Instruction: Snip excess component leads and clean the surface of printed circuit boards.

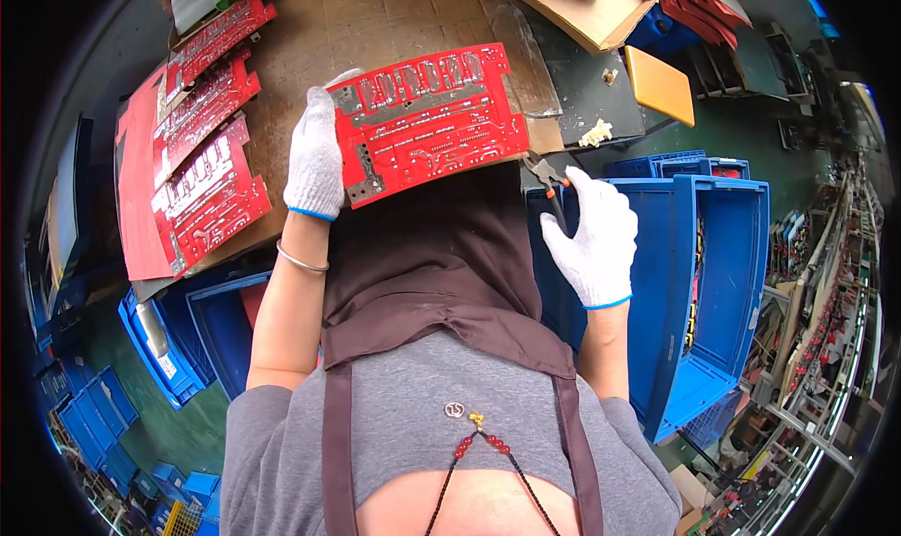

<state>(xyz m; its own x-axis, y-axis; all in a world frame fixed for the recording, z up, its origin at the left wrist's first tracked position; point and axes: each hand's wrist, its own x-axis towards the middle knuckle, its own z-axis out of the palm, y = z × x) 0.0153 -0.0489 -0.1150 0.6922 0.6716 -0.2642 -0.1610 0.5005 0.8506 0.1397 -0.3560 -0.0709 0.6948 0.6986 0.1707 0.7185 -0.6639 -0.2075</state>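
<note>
A red circuit board (432, 128) is held up in front of me, its solder side showing. My left hand (316, 151), in a white knitted glove, grips the board by its left edge. My right hand (598, 236), gloved the same way, is closed around a pair of cutting pliers (546, 175) with orange-and-black handles. The jaws of the pliers are close to the board's lower right corner; whether they touch it I cannot tell. My left fingers are partly hidden behind the board.
Several more red boards (208, 193) lie overlapped at the left of the brown cardboard-covered table (375, 15). Blue plastic crates (723, 283) stand right and left of me. Far right are a yellow block (660, 87), pale scraps (595, 133) and a cardboard box (601, 20).
</note>
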